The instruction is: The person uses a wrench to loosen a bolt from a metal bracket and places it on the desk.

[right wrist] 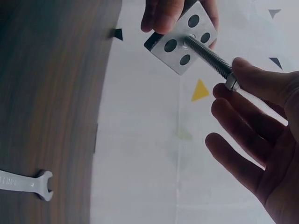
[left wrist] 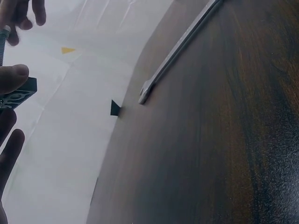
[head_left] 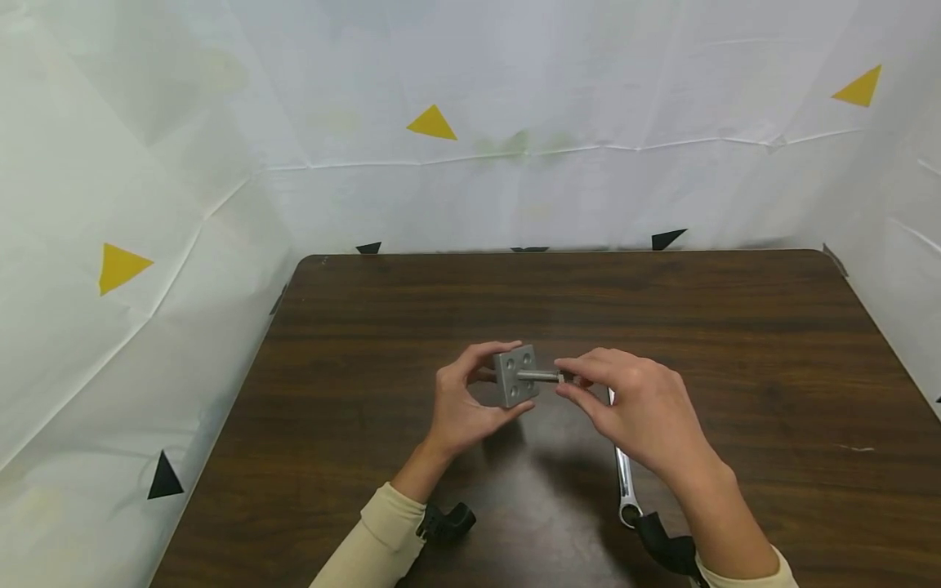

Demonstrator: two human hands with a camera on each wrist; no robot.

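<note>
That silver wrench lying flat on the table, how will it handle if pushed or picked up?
The flat silver metal wrench looks rigid, so it probably won't flex. Lying flat on the smooth dark wooden table, it likely slides rather than rolls. Its thin profile may make lifting fiddly.

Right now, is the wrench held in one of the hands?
No, the wrench lies flat on the table, while the left hand holds the metal block and the right hand pinches the bolt.
</note>
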